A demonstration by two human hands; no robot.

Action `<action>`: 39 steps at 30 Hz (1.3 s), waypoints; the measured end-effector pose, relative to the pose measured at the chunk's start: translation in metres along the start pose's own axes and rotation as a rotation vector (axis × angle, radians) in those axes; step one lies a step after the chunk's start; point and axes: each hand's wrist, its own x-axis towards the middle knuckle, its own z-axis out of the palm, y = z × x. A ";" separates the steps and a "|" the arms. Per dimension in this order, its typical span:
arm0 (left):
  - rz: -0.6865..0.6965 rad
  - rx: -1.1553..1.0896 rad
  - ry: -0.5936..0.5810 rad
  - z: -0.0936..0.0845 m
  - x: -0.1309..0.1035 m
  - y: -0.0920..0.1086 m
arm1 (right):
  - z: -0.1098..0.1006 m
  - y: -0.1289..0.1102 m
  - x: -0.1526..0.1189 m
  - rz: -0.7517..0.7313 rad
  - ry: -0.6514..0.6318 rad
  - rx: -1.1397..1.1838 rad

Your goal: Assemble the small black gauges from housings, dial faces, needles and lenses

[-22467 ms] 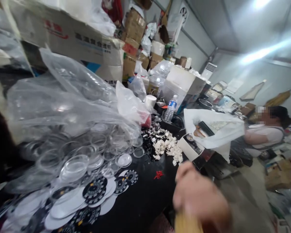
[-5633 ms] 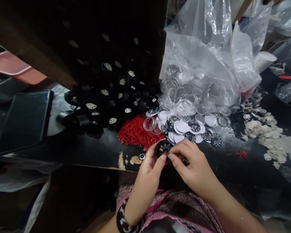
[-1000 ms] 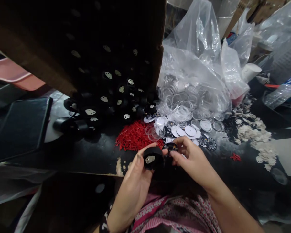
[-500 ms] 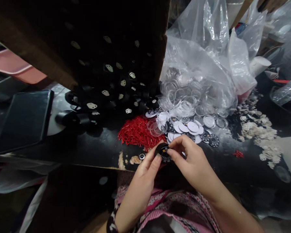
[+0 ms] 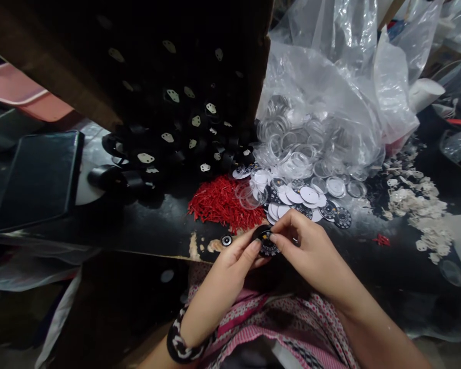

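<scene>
My left hand [image 5: 236, 259] grips a small round black gauge [image 5: 269, 247] by its left side, thumb on the near rim. Its face carries white markings and a small orange-yellow patch. Over the gauge's upper right, the thumb and forefinger of my right hand [image 5: 305, 241] are pinched together; whatever sits between those fingertips is too small or hidden to make out. Just beyond the hands lie a heap of thin red pointers [image 5: 225, 202] and a spread of round dial discs [image 5: 309, 195], some white side up, some black and printed.
Clear plastic rings [image 5: 292, 148] spill from a plastic bag [image 5: 326, 77]. Pale small plates [image 5: 426, 210] are heaped at right, near a few red pieces [image 5: 381, 239]. A box [image 5: 267, 66] holds black housings. A dark tablet-like slab [image 5: 38, 177] lies left; a small ring-shaped part [image 5: 226, 240] sits near the edge.
The view has shifted slightly, and both hands with the gauge appear a little further right. The right fingertips stay at the gauge's upper right.
</scene>
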 end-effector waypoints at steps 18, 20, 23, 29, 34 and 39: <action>0.116 0.242 0.063 -0.007 -0.013 -0.005 | 0.012 0.008 -0.020 -0.032 -0.024 -0.096; 0.134 0.242 0.142 -0.014 -0.016 -0.004 | 0.011 0.006 -0.016 -0.079 -0.061 -0.114; 0.148 0.110 0.283 -0.022 -0.017 -0.001 | 0.009 0.005 -0.002 -0.148 -0.044 -0.330; 0.150 -0.238 0.301 -0.017 -0.013 0.007 | 0.026 0.004 0.029 -0.148 0.007 -0.986; 0.137 -0.329 0.247 -0.007 -0.007 0.011 | 0.028 0.008 0.030 -0.146 0.006 -1.003; 0.178 -0.290 0.169 0.001 0.004 0.008 | 0.023 0.013 0.020 -0.203 0.061 -0.837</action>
